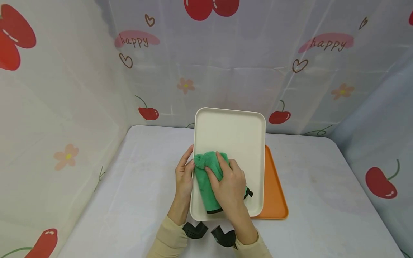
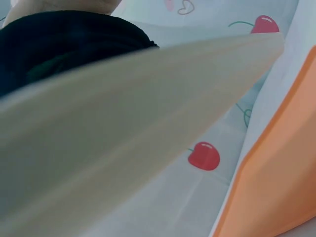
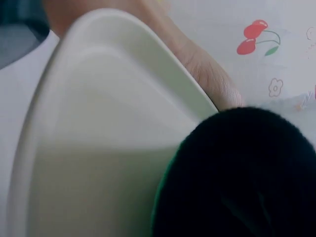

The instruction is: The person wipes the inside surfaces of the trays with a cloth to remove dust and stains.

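Note:
A cream rectangular tray (image 1: 230,130) is held up off the table, its long side pointing away from me. My left hand (image 1: 184,179) grips its left edge, thumb near the rim. On the tray's inner face lies a folded green cloth (image 1: 205,191) with dark trim, bunched at its top. My right hand (image 1: 229,184) holds this cloth against the tray, thumb and fingers spread over it. In the left wrist view the tray (image 2: 148,98) appears edge-on and blurred. The right wrist view shows the cloth (image 3: 237,173) dark in shadow beside the tray's corner.
An orange tray (image 1: 274,190) lies on the white table (image 1: 322,186), partly hidden behind the cream one. Printed curtains (image 1: 232,82) enclose the table's back and sides. Black wrist-worn devices (image 1: 224,237) sit at both wrists, below the cream tray's near edge.

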Tool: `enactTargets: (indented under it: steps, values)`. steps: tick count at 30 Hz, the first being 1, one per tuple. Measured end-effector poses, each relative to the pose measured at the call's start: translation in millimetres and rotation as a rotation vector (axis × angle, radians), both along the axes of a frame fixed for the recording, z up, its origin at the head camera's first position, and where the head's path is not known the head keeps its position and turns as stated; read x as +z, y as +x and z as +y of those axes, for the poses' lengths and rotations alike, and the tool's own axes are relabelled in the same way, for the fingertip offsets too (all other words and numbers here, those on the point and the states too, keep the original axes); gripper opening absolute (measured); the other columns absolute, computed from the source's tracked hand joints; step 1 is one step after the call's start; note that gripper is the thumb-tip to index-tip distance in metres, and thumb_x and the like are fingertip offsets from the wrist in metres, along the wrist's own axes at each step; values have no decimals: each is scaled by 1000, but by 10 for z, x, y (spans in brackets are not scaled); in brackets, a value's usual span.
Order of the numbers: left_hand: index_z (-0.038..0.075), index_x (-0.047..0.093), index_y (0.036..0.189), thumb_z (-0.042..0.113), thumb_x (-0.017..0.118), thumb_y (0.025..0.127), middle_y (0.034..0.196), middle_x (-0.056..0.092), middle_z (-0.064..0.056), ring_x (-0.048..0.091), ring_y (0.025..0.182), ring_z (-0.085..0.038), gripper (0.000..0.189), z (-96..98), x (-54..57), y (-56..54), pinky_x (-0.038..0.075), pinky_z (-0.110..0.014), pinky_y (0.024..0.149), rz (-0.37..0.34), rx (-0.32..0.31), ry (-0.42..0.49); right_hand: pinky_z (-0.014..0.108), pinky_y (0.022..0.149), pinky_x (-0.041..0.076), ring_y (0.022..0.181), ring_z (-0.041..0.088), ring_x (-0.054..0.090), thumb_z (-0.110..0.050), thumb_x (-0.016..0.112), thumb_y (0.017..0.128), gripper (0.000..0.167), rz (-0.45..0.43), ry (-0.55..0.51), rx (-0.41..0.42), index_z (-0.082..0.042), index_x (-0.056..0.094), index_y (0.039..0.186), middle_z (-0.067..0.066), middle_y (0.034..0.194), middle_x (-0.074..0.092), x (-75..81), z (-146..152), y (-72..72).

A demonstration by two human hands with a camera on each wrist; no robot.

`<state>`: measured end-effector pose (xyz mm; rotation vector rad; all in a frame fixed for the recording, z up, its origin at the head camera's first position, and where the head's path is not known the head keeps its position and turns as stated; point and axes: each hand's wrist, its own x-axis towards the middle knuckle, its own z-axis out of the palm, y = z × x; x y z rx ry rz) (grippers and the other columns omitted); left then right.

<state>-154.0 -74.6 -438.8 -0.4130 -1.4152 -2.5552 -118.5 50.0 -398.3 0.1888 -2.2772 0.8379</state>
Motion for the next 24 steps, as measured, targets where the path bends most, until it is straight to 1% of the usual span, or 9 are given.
enactTargets:
  steps: [5,8,10,13,15,17,20,22,24]
  values:
    - [11,49,144,9,45,100,139,56,6,59,119,-9,44,2,2,-2,53,-23,94,-20,19,-5,36,56,46,72,27,61,-27,82,79,52,-27,-17,12,-3,68,122,17,89,65,9,64,-15]
    - [11,48,144,9,45,100,137,58,6,61,117,-9,44,-6,4,-5,54,-23,93,-26,28,-7,37,56,47,72,27,62,-25,82,78,51,-51,-37,4,-2,68,122,17,89,66,4,124,-30]
    - [12,49,144,8,44,101,131,63,6,64,112,-9,43,-18,4,-9,56,-24,90,-24,34,-6,38,56,49,72,27,62,-25,82,79,52,-80,-55,-11,-2,67,123,17,89,65,4,178,-40]
    - [13,50,143,7,44,101,119,70,5,68,103,-9,43,-36,6,-16,58,-24,83,-13,36,11,40,57,51,75,29,63,-25,80,81,52,-146,-73,-44,-3,66,126,18,90,65,10,277,-57]
    - [13,50,143,6,44,101,113,72,5,70,97,-9,43,-50,4,-19,59,-24,79,-6,31,21,41,60,52,79,30,62,-28,78,83,52,-216,-91,-66,-5,64,128,19,94,65,17,353,-66]
    - [12,49,143,5,44,101,111,72,4,70,95,-9,43,-61,4,-22,60,-24,77,-5,28,30,43,63,52,82,32,62,-30,75,86,53,-291,-110,-89,-6,63,131,21,98,65,17,437,-80]
    - [9,47,145,5,43,101,116,70,5,69,96,-8,44,-76,0,-28,59,-24,78,-20,38,21,45,66,51,85,34,61,-31,71,89,52,-378,-147,-121,-7,61,133,22,103,65,-4,570,-112]
    - [8,46,145,6,44,101,118,69,4,69,96,-9,44,-82,-2,-29,59,-24,78,-41,53,17,45,66,50,84,35,61,-31,69,90,50,-407,-165,-148,-7,61,133,23,102,66,-26,648,-137]
    - [8,46,145,7,45,101,120,67,4,69,96,-9,45,-86,-3,-30,59,-24,78,-59,66,15,44,64,49,83,34,61,-31,68,91,48,-418,-169,-172,-7,62,132,23,100,67,-50,704,-160]
